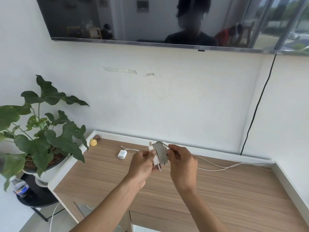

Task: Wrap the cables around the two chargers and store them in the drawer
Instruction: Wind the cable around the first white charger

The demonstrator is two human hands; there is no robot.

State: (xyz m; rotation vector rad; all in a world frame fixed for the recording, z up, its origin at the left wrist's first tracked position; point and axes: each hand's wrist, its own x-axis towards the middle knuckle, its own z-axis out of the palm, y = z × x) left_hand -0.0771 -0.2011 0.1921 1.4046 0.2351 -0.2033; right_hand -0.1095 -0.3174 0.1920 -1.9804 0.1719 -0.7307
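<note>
head camera looks forward and down — close over the wooden tabletop (217,198).

cabinet top (184,206): matt wood-grain | charger (155,158): smooth white plastic (cable (161,154) braided)

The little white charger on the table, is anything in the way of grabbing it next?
Nothing visible blocks it. The small charger lies alone on bare wooden tabletop, left of the left hand. Both hands, right hand included, are busy with the big charger.
</note>
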